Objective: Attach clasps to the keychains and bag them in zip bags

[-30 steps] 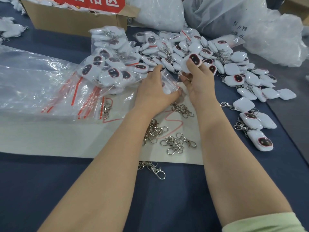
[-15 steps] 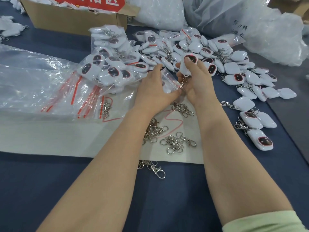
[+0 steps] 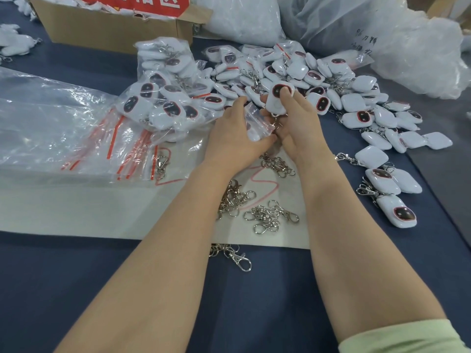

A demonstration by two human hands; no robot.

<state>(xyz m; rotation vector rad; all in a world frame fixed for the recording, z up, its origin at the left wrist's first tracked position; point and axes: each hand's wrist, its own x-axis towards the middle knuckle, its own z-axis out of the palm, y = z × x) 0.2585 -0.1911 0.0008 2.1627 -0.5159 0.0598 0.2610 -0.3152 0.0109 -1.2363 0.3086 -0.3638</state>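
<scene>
My right hand [image 3: 297, 123] grips a white keychain [image 3: 277, 101] with a dark red-rimmed face, its clasp hanging below at the mouth of a small clear zip bag [image 3: 256, 121]. My left hand [image 3: 233, 135] holds that zip bag from the left. Behind the hands lies a big pile of white keychains [image 3: 313, 75]. Loose metal clasps [image 3: 270, 215] lie on white paper [image 3: 76, 207] under my forearms. A stack of red-striped zip bags [image 3: 132, 146] lies to the left.
A bag full of packed keychains [image 3: 163, 98] sits left of the hands. A cardboard box [image 3: 109, 24] stands at the back left, large plastic sacks [image 3: 382, 34] at the back right. More keychains [image 3: 390, 184] lie at right on the blue table [image 3: 127, 289].
My right hand has pulled the keychain down from the pile toward the zip bag, so its clasp now sits at the bag's opening. My left hand stays on the bag.
</scene>
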